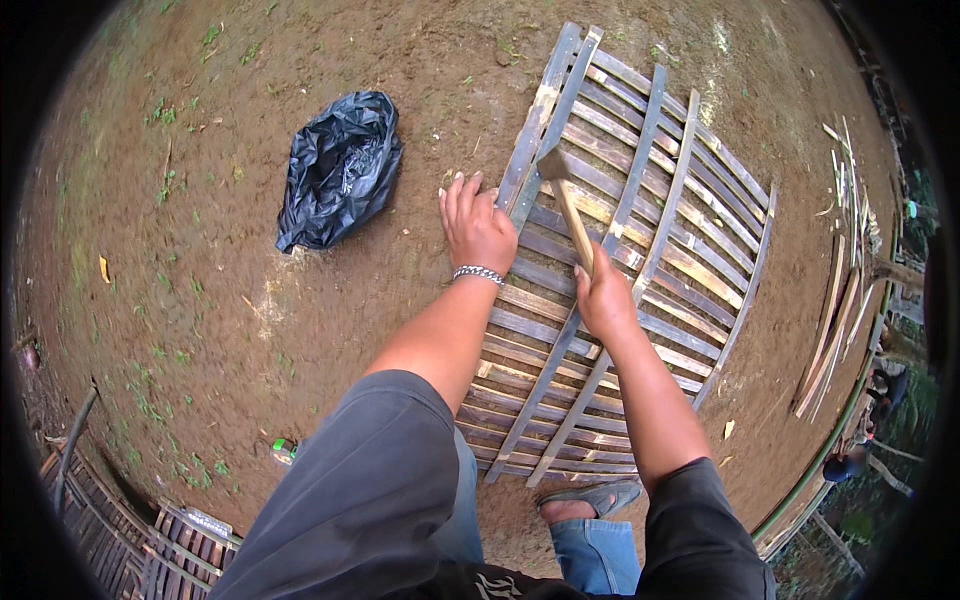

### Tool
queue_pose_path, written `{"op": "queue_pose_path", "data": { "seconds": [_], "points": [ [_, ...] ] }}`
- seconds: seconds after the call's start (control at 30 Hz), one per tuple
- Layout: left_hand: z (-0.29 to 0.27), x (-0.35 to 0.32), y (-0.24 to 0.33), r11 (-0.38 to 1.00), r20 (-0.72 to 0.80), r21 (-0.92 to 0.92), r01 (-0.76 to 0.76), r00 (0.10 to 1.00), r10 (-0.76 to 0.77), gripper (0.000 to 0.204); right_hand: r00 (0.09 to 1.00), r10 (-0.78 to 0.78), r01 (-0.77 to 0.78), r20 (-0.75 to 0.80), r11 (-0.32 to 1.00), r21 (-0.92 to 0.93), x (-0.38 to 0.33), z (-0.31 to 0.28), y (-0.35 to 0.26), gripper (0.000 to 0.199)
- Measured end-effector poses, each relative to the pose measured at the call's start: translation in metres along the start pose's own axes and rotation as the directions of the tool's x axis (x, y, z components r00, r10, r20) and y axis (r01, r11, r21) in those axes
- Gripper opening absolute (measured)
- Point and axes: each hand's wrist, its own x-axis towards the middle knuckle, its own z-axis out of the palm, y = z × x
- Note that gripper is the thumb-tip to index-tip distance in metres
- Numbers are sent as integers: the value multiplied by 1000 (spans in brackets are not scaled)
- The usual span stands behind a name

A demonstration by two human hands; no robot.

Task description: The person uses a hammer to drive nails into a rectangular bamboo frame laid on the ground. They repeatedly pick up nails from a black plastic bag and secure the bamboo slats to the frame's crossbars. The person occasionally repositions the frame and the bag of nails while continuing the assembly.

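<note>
A slatted panel of bamboo or wood strips (pixel 665 205) lies on the ground before me, with long crosspieces over many thin slats. My left hand (pixel 477 228), a chain bracelet at its wrist, rests at the panel's left edge. Its fingers are stretched out beside the outer strip; the thumb is hard to see. My right hand (pixel 606 298) is closed round the light wooden handle of a hammer (pixel 572 215). The hammer's dark metal head is over the left crosspieces, just right of my left hand. Whether it touches the wood I cannot tell.
A crumpled black plastic bag (pixel 345 170) lies on the bare soil to the left. A green tape measure (pixel 284 450) is at lower left, near another slatted structure (pixel 175 555). Loose strips (pixel 832 320) lie at right, beside a long pole edge (pixel 835 440); a person (pixel 845 465) is beyond.
</note>
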Motion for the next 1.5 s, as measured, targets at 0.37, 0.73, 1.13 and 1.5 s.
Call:
{"op": "queue_pose_path", "data": {
  "seconds": [0.37, 0.73, 1.13, 1.5],
  "points": [
    [-19, 8, 6, 994, -43, -61, -90, 995, 88, 22, 992, 114, -105, -54, 984, 146, -62, -47, -20, 46],
    [-165, 139, -109, 845, 435, 531, 63, 836, -336, 23, 752, 588, -651, 296, 597, 469, -371, 56, 71, 38],
    [-159, 135, -99, 773, 364, 629, 78, 850, -382, 19, 760, 506, -635, 409, 438, 637, -348, 43, 26, 40],
    [-180, 45, 27, 586, 560, -544, 601, 780, -280, 12, 879, 461, -259, 123, 244, 935, -246, 8, -38, 42]
  ]
}}
